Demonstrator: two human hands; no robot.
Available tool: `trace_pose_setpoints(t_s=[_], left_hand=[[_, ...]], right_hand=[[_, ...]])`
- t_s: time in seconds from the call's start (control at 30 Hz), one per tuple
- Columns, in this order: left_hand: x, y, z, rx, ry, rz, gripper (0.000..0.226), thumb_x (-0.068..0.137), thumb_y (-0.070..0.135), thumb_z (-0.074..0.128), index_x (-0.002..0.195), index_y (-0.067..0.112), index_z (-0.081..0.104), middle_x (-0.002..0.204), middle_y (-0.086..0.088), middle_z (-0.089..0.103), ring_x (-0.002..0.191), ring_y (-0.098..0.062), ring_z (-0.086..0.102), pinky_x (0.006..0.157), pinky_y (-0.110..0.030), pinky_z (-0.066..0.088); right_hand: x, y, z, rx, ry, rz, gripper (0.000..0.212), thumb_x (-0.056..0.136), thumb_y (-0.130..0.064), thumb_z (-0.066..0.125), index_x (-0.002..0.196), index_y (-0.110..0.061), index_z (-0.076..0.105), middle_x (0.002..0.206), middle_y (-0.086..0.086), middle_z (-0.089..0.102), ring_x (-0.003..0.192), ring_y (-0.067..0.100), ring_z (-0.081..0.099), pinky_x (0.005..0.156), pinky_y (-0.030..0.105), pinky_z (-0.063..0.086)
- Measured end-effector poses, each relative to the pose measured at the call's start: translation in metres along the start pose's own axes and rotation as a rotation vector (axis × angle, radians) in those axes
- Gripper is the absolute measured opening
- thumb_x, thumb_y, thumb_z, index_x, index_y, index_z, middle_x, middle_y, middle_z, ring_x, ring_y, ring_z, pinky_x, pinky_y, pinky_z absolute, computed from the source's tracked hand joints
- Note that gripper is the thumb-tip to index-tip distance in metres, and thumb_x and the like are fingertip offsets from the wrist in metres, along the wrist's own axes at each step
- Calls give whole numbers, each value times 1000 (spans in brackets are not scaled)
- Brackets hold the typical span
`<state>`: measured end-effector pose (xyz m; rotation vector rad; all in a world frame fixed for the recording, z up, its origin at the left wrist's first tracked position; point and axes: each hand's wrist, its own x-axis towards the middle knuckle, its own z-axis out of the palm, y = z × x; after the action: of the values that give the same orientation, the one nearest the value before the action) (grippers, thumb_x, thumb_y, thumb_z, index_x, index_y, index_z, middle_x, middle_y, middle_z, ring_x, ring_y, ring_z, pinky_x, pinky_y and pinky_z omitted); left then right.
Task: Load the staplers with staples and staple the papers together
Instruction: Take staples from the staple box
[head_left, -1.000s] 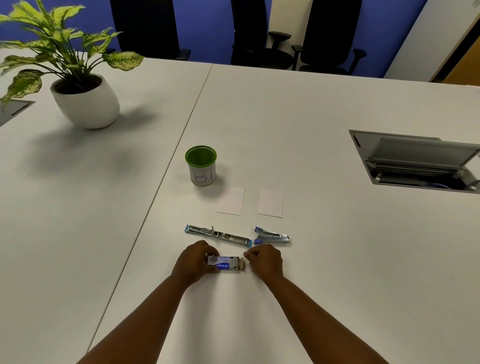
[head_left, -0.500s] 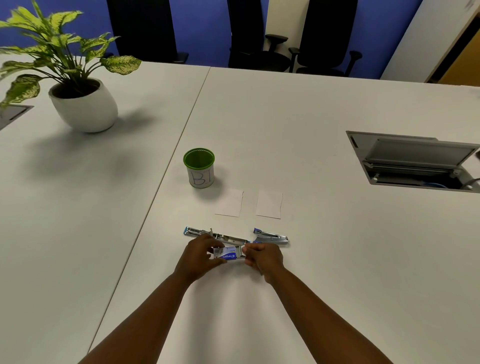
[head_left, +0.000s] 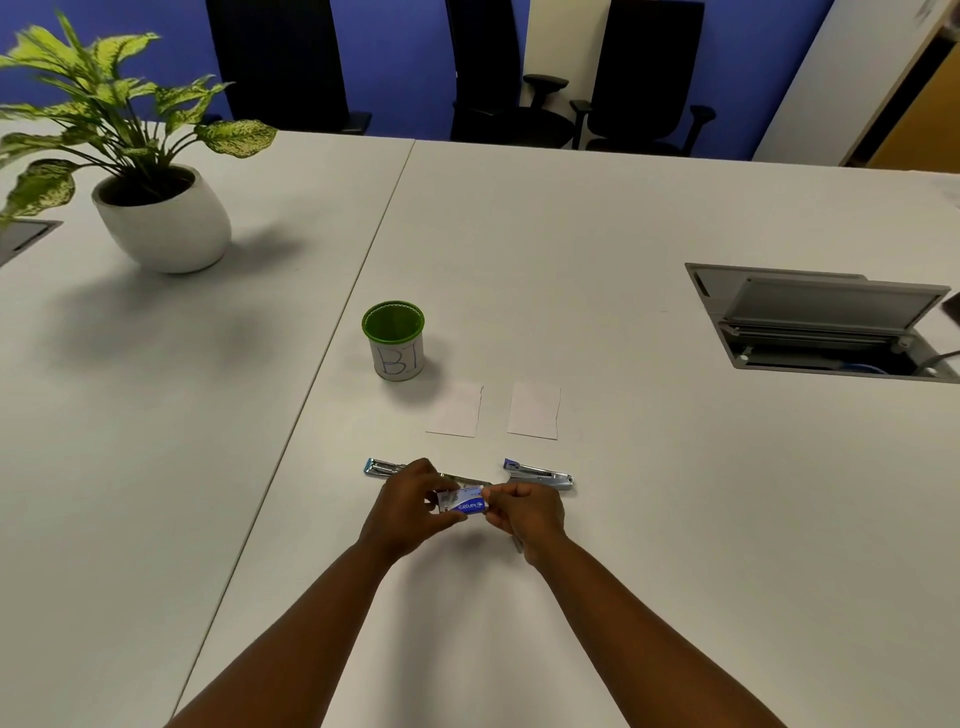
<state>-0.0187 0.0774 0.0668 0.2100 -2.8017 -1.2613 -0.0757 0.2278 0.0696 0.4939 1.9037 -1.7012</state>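
While both hands pinch the staple box (head_left: 462, 503), the green cup (head_left: 393, 340) stands apart.

Cup (head_left: 393, 340) behind two papers (head_left: 454, 410) lying side by side, two staplers (head_left: 540, 474) before them, plant pot (head_left: 163, 221) far left, floor box (head_left: 826, 325) right

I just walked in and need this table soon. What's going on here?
A person is holding a small blue staple box between the left hand and the right hand, just above the table. Two staplers lie beyond the hands: the left stapler opened out flat, the right stapler closed. Two paper slips lie apart, not yet stapled.
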Motion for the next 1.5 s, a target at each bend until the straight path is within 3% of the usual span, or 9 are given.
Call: trace_pose_setpoints(t_s=[0.2, 0.33, 0.57, 0.73, 0.83, 1.03, 1.2, 1.33, 1.5], left_hand=[[2, 2, -1, 6, 19, -3, 40, 65, 23, 83, 102, 10, 72, 78, 8, 49, 74, -19, 58, 71, -32, 56], [3, 3, 3, -2, 39, 9, 39, 67, 25, 82, 102, 11, 72, 78, 11, 48, 72, -15, 56, 70, -32, 56], [17, 5, 10, -9, 41, 53, 50, 67, 30, 80, 112, 12, 67, 96, 3, 58, 84, -10, 58, 73, -11, 48], [22, -13, -5, 129, 313, -24, 35, 87, 18, 62, 122, 15, 60, 111, -3, 62, 89, -22, 64, 78, -28, 50], [25, -23, -19, 215, 464, -21, 27, 89, 8, 57, 113, 16, 65, 96, -4, 66, 73, -23, 65, 63, -27, 50], [32, -64, -32, 315, 356, -142, 30, 90, 9, 54, 119, 13, 62, 110, -9, 65, 101, -31, 59, 79, -37, 46], [25, -74, -23, 188, 380, -277, 33, 95, 9, 43, 125, 8, 56, 126, -11, 59, 118, -30, 52, 97, -41, 41], [22, -76, -18, 175, 399, -299, 32, 93, 5, 44, 122, 5, 58, 122, -13, 60, 116, -31, 53, 96, -41, 41], [20, -72, -17, 153, 444, -297, 31, 91, 0, 46, 119, 5, 60, 113, -13, 65, 107, -32, 59, 88, -39, 45]], right_hand=[[-1, -4, 3, 37, 14, 45, 10, 80, -8, 68, 76, -3, 62, 96, 21, 69, 85, 27, 68, 79, 33, 56], [-1, -8, 0, 67, 4, 42, 14, 80, -8, 68, 69, -10, 59, 89, 16, 67, 83, 25, 67, 73, 30, 56], [7, -23, -17, 33, -45, 21, 29, 81, -5, 67, 108, 6, 62, 98, 21, 64, 80, 24, 63, 52, 15, 53], [31, -42, -46, 197, 113, 19, 1, 79, 0, 67, 78, 0, 67, 86, 17, 62, 60, 18, 59, 49, 16, 53], [50, -52, -65, 276, 209, 22, 15, 79, 2, 67, 68, -6, 61, 86, 18, 61, 60, 20, 58, 46, 17, 54], [87, -60, -88, 338, 336, 34, 16, 79, 1, 67, 69, -7, 57, 92, 20, 62, 59, 20, 58, 42, 16, 51], [114, -59, -99, 240, 447, 69, 19, 78, -19, 73, 83, -3, 63, 67, 9, 62, 51, 14, 55, 53, 22, 45], [130, -59, -104, 171, 474, 103, 31, 79, -28, 71, 64, -5, 57, 57, 3, 56, 50, 13, 50, 52, 20, 36], [139, -52, -106, 151, 442, 52, 27, 83, -18, 66, 60, -11, 53, 51, -3, 61, 49, 9, 58, 60, 20, 45]])
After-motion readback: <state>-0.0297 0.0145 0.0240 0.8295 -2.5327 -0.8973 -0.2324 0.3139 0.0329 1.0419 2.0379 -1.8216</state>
